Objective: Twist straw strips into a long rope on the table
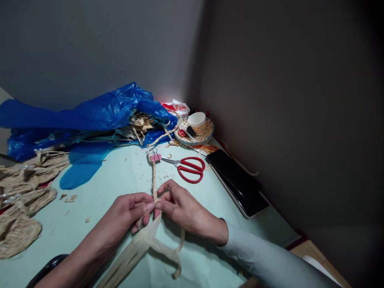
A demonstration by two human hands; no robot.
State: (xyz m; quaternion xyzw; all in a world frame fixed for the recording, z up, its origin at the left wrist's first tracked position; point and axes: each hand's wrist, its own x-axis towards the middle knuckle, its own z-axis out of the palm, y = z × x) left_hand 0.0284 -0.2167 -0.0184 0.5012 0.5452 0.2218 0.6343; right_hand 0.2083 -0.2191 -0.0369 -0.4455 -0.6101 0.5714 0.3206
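Observation:
A braided cord of pale, straw-like fibre [154,176] runs down the table toward me, and both hands pinch its lower end. My left hand [132,210] grips it from the left between thumb and fingers. From the right, my right hand [178,206] closes on the same spot, the thumbs nearly meeting. Below the fingers, loose flat fibre strands [139,244] spread toward the front edge, one curling to the right. Farther up, a pink binder clip [155,157] sits on the cord. Red-handled scissors [192,170] lie right of the clip, blades pointing left.
A blue plastic bag [114,104] holding dry fibre lies at the back left. Several woven straw slippers [18,236] line the left side. A white cup [197,120] stands on a round woven tray [210,130]. A black-screened tablet [237,182] lies at right by the wall.

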